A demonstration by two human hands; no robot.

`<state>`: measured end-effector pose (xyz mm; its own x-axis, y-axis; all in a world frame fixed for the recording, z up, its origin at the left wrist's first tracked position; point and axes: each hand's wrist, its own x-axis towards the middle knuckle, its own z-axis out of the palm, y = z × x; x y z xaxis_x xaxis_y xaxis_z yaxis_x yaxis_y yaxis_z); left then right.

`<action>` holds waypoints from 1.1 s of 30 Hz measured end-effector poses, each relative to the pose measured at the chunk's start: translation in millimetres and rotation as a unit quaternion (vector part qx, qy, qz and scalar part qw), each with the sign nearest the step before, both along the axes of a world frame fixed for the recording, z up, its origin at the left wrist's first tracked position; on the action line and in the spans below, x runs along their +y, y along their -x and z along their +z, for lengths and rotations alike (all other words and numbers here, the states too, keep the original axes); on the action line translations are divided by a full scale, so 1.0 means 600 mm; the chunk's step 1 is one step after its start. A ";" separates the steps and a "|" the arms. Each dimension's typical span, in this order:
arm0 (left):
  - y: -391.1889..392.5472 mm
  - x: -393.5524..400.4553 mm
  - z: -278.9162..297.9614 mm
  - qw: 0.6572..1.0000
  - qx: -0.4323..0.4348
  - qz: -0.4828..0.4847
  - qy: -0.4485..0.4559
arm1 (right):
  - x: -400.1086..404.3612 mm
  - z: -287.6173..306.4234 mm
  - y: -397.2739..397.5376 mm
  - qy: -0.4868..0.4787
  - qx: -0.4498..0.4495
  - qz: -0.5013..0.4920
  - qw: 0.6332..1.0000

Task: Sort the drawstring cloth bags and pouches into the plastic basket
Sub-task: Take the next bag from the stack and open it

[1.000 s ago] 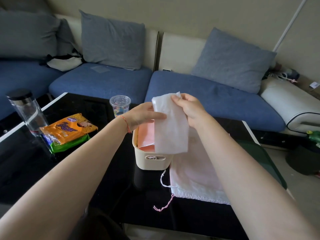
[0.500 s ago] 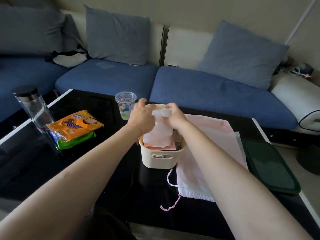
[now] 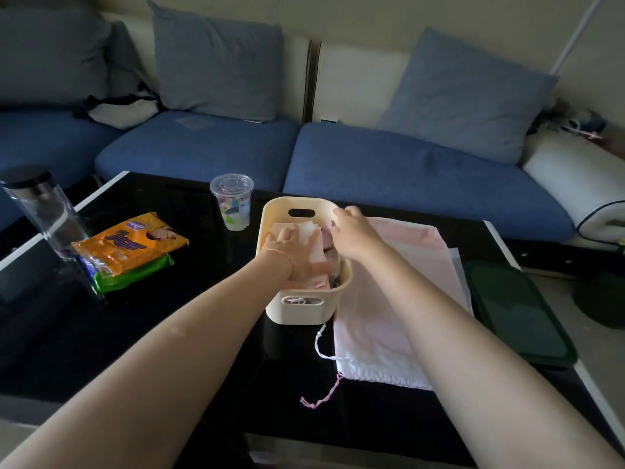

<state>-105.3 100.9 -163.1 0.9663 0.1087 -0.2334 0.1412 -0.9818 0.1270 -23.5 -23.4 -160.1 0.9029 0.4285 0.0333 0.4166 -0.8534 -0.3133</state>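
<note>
As my flat left hand [image 3: 297, 253] presses a pouch [image 3: 309, 231] into the basket [image 3: 294, 311], my relaxed, empty right hand [image 3: 351, 236] hovers nearer the bags [image 3: 378, 333] lying lengthwise just right.

A smooth cream plastic basket [image 3: 306, 308] holds matt cloth pouches [image 3: 313, 231] on a glossy black table [image 3: 101, 333].

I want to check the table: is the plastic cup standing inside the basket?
No. The plastic cup stands on the black table, to the left of the basket and apart from it.
</note>
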 end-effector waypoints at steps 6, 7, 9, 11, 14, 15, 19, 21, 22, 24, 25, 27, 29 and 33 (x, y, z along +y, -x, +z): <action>-0.007 -0.009 -0.028 0.993 0.109 0.021 -0.036 | -0.016 -0.031 0.001 -0.005 0.077 -0.016 0.997; -0.009 -0.007 -0.032 0.992 0.118 0.024 -0.037 | -0.017 -0.031 0.000 -0.005 0.088 -0.017 0.996; -0.015 -0.003 -0.040 0.990 0.131 0.028 -0.038 | -0.020 -0.032 0.002 -0.014 0.106 -0.025 0.994; -0.019 -0.005 -0.045 0.989 0.140 0.031 -0.041 | -0.022 -0.031 0.007 -0.030 0.119 -0.030 0.992; -0.022 -0.005 -0.051 0.987 0.147 0.034 -0.046 | -0.020 -0.028 0.016 -0.079 0.170 -0.070 0.980; -0.024 -0.004 -0.053 0.988 0.146 0.034 -0.047 | -0.021 -0.026 0.019 -0.087 0.184 -0.086 0.975; -0.021 -0.006 -0.053 0.993 0.097 0.025 -0.055 | -0.043 -0.008 0.041 -0.027 0.269 -0.093 0.958; -0.016 -0.011 -0.044 0.998 0.044 0.017 -0.045 | -0.049 -0.002 0.053 -0.017 0.295 -0.091 0.951; -0.015 -0.011 -0.039 0.999 0.019 0.011 -0.034 | -0.048 -0.004 0.055 -0.031 0.302 -0.095 0.948; -0.013 -0.009 -0.024 0.999 -0.030 -0.002 -0.010 | -0.042 -0.004 0.061 -0.082 0.282 -0.104 0.950; -0.011 -0.006 -0.015 0.999 -0.051 -0.004 -0.008 | -0.037 -0.002 0.065 -0.105 0.262 -0.105 0.954; -0.009 0.000 -0.006 0.998 -0.068 -0.009 -0.013 | -0.024 0.000 0.067 -0.126 0.225 -0.104 0.961; -0.006 0.005 -0.007 0.998 -0.064 -0.013 -0.019 | -0.011 0.003 0.072 -0.151 0.218 -0.101 0.959; 0.002 0.006 -0.014 0.995 -0.093 -0.005 -0.021 | -0.016 0.008 0.078 -0.175 0.219 -0.082 0.956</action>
